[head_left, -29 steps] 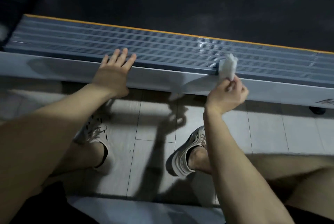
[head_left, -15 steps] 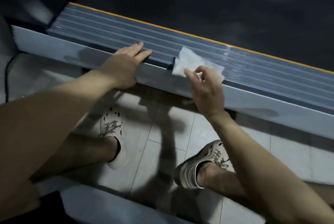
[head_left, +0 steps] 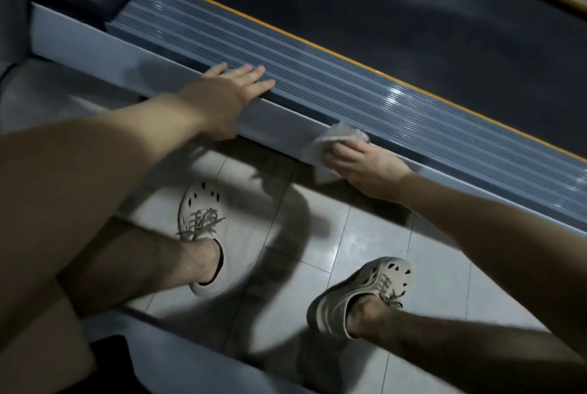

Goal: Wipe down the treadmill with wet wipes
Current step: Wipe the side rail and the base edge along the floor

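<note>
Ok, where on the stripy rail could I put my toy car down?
The ribbed rail is bare between the left hand and the wet wipe, and again past the right hand. The dark belt behind is free too. Crowded: the grey edge where the right hand holds the wet wipe.

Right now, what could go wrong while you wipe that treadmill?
The wet wipe is bunched up under the right hand, so it might miss spots on the grey side panel. The left hand leans flat on the ribbed rail; if that gets damp, it could slip.
</note>
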The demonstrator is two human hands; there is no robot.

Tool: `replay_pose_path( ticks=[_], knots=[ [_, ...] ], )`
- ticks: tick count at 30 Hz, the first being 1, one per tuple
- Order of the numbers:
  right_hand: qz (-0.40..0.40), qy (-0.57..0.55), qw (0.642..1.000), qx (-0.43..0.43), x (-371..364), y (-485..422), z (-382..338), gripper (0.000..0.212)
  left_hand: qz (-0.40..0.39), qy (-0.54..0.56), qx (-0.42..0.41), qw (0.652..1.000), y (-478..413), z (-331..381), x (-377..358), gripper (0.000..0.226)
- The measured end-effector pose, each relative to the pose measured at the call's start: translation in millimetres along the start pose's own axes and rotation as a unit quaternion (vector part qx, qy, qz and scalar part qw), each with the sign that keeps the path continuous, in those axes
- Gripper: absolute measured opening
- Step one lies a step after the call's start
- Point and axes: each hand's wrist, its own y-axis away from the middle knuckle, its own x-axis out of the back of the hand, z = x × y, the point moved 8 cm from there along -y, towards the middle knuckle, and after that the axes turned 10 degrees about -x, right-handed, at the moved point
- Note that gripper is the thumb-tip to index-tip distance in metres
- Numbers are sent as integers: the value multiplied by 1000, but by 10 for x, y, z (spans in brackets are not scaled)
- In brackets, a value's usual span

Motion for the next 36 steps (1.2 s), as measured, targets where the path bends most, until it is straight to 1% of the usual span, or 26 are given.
replay_pose_path(
  ticks=[1, 2, 3, 4, 5, 6, 7, 9, 11, 13, 14, 16, 18, 19, 20, 23, 25, 26, 27, 28, 30, 32, 34, 36],
  knots=[
    [-41, 26, 998, 35, -91, 130, -51, 58, 1, 2, -6, 1000, 20, -43, -8, 116],
    [-64, 35, 995, 73, -156, 215, -75, 62, 4, 3, -11, 1000, 26, -76, -37, 117],
    [-76, 45, 992, 91, -181, 194, -59, 65, 11, 2, -13, 1000, 23, -96, -67, 120],
    [-74, 58, 992, 87, -129, 75, -16, 66, 18, 2, -14, 1000, 18, -107, -85, 121],
    [-53, 61, 994, 67, -25, -104, 30, 63, 22, 5, -16, 1000, 5, -103, -99, 121],
    [-15, 33, 999, 34, 124, -284, 79, 59, 21, 9, -19, 1000, -5, -88, -105, 119],
    [1, 27, 1000, 6, 197, -403, 106, 55, 20, 13, -19, 1000, 4, -71, -96, 118],
    [9, 43, 999, -18, 217, -408, 148, 53, 20, 8, -15, 1000, 28, -70, -36, 114],
    [-36, 78, 996, 33, 70, -127, 107, 59, 27, -3, 4, 1000, 80, -186, 5, 111],
    [-96, 128, 983, 95, -86, 196, 61, 64, 52, 1, 50, 997, 154, -426, 27, 109],
    [-97, 144, 979, 109, -96, 213, 80, 65, 65, 16, 75, 995, 199, -562, 4, 110],
    [-42, 115, 988, 96, 41, -165, 101, 62, 71, 41, 104, 991, 283, -765, -87, 115],
    [11, 25, 998, 51, 364, -784, 151, 57, 67, 38, 97, 992, 317, -827, -145, 119],
    [22, -8, 999, 34, 524, -1041, 171, 55, 63, 34, 92, 993, 319, -841, -149, 118],
    [26, -16, 999, 21, 636, -1211, 182, 54, 59, 33, 88, 994, 322, -858, -132, 117],
    [18, -33, 999, 23, 682, -1209, 129, 57, 57, 43, 72, 995, 354, -903, -68, 114],
    [3, -20, 999, 49, 556, -986, 94, 49, 60, 65, 72, 994, 391, -901, -81, 114],
    [3, -5, 998, 62, 510, -921, 108, 43, 65, 77, 73, 992, 397, -883, -95, 114],
    [18, 8, 997, 70, 503, -935, 128, 43, 71, 81, 73, 991, 397, -859, -105, 113],
    [42, 15, 997, 67, 521, -1022, 147, 49, 77, 78, 73, 991, 394, -841, -115, 113],
    [75, 37, 996, 23, 617, -1282, 188, 66, 85, 71, 67, 992, 380, -855, -137, 115],
    [77, 66, 995, -15, 621, -1370, 228, 72, 87, 70, 59, 992, 382, -921, -173, 118],
    [24, 96, 995, 2, 404, -1128, 170, 77, 91, 77, 51, 992, 411, -977, -186, 119],
    [-82, 165, 979, 83, 16, -604, -11, 83, 104, 81, 45, 990, 445, -1001, -177, 117]
  ],
)
